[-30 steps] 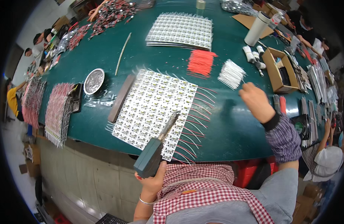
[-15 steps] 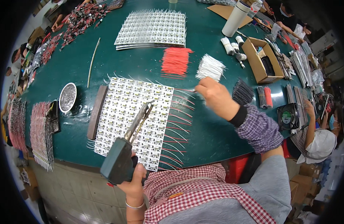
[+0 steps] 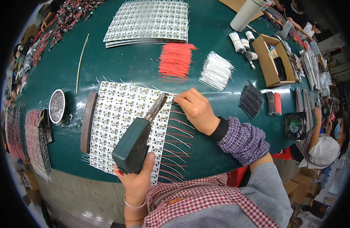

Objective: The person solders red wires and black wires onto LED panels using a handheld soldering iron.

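Fingers of the right hand pinch a wire at the circuit sheet's right edge; the left hand grips a soldering gun.

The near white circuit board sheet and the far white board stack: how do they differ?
The near white circuit board sheet looks like one layer; the far white board stack shows several edges. Thin red and white wires fan from the sheet's right edge; the stack shows none in red. A dark straight bar lies along the sheet's left edge; no bar borders the stack. Both carry rows of small parts.
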Tool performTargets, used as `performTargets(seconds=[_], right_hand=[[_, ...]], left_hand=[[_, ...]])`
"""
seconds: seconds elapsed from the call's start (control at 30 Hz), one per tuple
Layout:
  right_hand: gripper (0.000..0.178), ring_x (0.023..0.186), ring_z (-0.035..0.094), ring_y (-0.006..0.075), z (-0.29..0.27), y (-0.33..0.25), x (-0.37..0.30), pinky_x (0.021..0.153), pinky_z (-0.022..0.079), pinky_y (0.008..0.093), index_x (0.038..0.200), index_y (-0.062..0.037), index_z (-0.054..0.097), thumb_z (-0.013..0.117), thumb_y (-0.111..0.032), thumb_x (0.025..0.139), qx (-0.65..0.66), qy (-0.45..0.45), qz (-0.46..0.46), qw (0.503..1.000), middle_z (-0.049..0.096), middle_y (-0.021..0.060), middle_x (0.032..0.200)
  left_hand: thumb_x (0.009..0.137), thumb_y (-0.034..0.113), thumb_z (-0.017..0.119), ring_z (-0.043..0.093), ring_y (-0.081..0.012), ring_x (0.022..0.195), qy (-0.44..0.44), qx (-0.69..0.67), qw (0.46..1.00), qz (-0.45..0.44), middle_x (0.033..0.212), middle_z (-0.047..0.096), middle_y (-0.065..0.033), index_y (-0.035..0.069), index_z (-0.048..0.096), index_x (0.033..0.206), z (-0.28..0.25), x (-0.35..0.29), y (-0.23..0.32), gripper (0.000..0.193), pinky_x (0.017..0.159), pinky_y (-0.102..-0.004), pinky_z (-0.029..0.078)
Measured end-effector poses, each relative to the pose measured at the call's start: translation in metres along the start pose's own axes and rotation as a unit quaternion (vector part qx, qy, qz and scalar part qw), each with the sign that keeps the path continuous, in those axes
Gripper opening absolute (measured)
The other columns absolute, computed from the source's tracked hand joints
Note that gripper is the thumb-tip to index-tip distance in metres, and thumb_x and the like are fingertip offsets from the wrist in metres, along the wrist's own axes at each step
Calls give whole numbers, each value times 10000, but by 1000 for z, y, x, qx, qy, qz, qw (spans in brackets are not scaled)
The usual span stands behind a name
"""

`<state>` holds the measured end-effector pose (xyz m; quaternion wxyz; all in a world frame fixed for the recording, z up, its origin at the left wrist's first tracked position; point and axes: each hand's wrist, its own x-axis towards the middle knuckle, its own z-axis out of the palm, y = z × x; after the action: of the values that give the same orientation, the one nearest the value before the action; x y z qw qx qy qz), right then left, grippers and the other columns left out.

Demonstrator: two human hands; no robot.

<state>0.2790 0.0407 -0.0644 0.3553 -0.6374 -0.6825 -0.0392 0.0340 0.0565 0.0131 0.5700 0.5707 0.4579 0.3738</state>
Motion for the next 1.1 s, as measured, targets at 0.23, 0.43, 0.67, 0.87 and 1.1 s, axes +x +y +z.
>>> performTargets(seconds=[0.23, 0.43, 0.67, 0.87, 1.1], right_hand=[[237, 850, 583, 242, -3, 1, 3, 692, 520, 323, 972, 10, 648, 612, 5, 737, -6, -13, -6, 1000, 597, 84, 913], [257, 836, 610, 262, -4, 0, 3, 705, 520, 344, 962, 9, 648, 635, 43, 707, 17, -14, 14, 1000, 626, 105, 915], [253, 834, 605, 267, -4, -1, 4, 710, 516, 347, 965, 18, 640, 631, 35, 713, 19, -11, 13, 1000, 619, 109, 914], [247, 838, 598, 267, -5, -1, 5, 716, 513, 346, 967, 23, 637, 623, 24, 720, 15, -22, 15, 1000, 609, 112, 913], [236, 847, 586, 256, -4, 1, 3, 708, 519, 332, 958, 24, 633, 615, 18, 723, 3, -16, 4, 1000, 596, 106, 914]], left_hand=[[804, -34, 729, 571, -77, 612, -6, 20, 998, -60, 894, 653, -75, -51, 620, 1107, 10, 7, -8, 322, 487, -205, 446], [797, -14, 756, 564, -67, 623, 8, 33, 996, -81, 862, 655, -46, -44, 645, 1048, 18, 9, -8, 276, 527, -213, 441], [816, 30, 745, 584, -87, 685, -18, 71, 997, -39, 814, 669, -44, -37, 665, 951, 20, 13, -9, 171, 602, -239, 458], [818, 35, 725, 587, -116, 633, -37, 141, 989, 16, 774, 666, -77, -34, 667, 926, 19, 14, -10, 140, 573, -267, 461], [809, 31, 735, 586, -113, 638, -40, 133, 990, -1, 777, 665, -70, -32, 664, 934, 19, 13, -9, 157, 573, -263, 461]])
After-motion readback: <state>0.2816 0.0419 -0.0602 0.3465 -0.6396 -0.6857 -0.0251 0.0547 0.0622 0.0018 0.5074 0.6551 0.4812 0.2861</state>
